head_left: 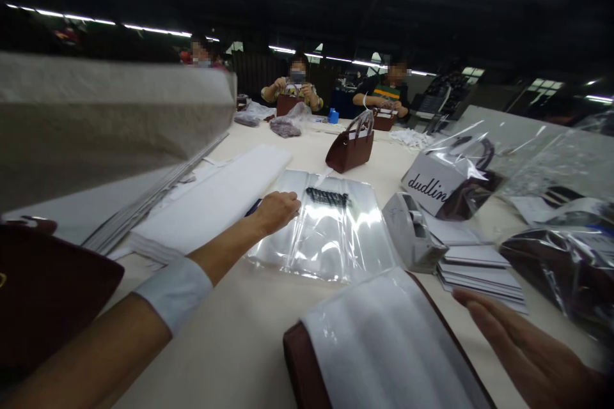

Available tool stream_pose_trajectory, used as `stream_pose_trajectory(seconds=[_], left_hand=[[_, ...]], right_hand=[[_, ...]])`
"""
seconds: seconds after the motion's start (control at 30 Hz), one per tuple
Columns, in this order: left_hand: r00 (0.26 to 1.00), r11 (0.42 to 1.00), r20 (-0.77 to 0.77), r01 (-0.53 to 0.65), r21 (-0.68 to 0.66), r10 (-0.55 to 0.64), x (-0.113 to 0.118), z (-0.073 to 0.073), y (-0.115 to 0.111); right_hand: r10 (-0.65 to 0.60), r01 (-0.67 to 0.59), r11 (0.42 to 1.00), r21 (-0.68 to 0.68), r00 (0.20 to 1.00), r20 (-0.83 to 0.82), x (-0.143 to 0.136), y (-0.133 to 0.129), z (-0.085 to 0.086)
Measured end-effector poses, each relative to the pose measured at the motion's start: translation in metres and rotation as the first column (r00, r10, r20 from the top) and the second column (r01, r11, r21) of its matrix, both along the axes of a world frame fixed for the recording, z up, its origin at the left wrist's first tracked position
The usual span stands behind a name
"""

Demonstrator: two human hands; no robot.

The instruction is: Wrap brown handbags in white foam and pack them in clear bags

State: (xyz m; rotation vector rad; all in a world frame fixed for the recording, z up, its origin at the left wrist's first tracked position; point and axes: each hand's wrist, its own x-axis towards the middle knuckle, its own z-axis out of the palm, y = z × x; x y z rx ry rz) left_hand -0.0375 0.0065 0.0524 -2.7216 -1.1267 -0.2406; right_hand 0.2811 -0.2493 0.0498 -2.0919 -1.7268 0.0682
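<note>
My left hand [278, 211] reaches over the table with its fingers curled closed. It is at the left edge of a stack of clear plastic bags [330, 236] with black lettering; whatever is in the fingers is hidden. Against the wrist shows a small dark blue object [252, 208], too covered to name. My right hand [532, 348] is at the lower right, fingers stretched out, beside a brown handbag [303, 358]. That bag lies close in front of me with a white padding sheet [384, 332] over it, and I cannot tell whether the hand touches it.
White sheets [220, 198] lie stacked at left, near a large pale stack [119, 115]. A tape dispenser [412, 230] stands beside white cards [480, 268]. Bagged handbags [451, 179] crowd the right. Another brown handbag [352, 147] stands ahead; several people work across the table [215, 326].
</note>
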Motion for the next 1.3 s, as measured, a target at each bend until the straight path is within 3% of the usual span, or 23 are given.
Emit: stream_pose_trajectory(seconds=[0.07,0.13,0.23,0.33,0.53,0.7,0.83,0.97,1.13,1.23,1.3], left_hand=[[1.0,1.0,0.008,0.01,0.011,-0.01,0.005,0.008,-0.002],[1.0,1.0,0.021,0.015,0.024,-0.016,0.008,0.016,-0.004],[0.999,0.998,0.049,0.0,0.058,-0.003,0.006,0.024,-0.008],[0.999,0.997,0.048,-0.021,0.071,0.018,-0.005,0.018,-0.01],[1.0,0.997,-0.01,0.002,-0.083,-0.002,-0.031,-0.023,-0.007],[1.0,0.981,-0.006,0.004,-0.192,-0.005,-0.027,-0.043,-0.01],[1.0,0.972,-0.002,0.02,-0.236,-0.021,-0.014,-0.054,-0.011],[0.999,0.962,0.039,0.008,-0.272,0.003,-0.007,-0.06,-0.008],[0.988,0.954,0.142,-0.022,-0.3,0.067,-0.002,-0.056,-0.003],[0.979,0.959,0.193,-0.004,-0.285,0.061,0.0,-0.05,-0.001],[0.97,0.966,0.234,-0.002,-0.258,0.065,0.001,-0.046,0.0]], right_hand=[[0.144,-0.146,0.988,-0.046,0.988,-0.048,-0.026,0.051,0.019],[0.33,-0.323,0.94,-0.108,0.942,0.056,-0.061,0.106,0.028],[0.451,-0.342,0.871,-0.353,0.842,0.297,-0.096,0.17,0.024],[0.495,-0.323,0.828,-0.458,0.805,0.327,-0.088,0.204,0.011],[0.609,-0.434,0.758,-0.487,0.74,0.287,-0.028,0.204,0.005],[0.703,-0.489,0.666,-0.563,0.663,0.256,-0.029,0.196,-0.026],[0.729,-0.513,0.641,-0.571,0.639,0.245,-0.03,0.194,-0.049],[0.715,-0.535,0.659,-0.529,0.665,0.219,-0.023,0.192,-0.031],[0.717,-0.665,0.695,-0.273,0.664,0.209,-0.067,0.197,0.003],[0.725,-0.712,0.683,-0.162,0.635,0.266,-0.104,0.206,0.0],[0.782,-0.783,0.603,-0.154,0.543,0.304,-0.12,0.21,-0.007]])
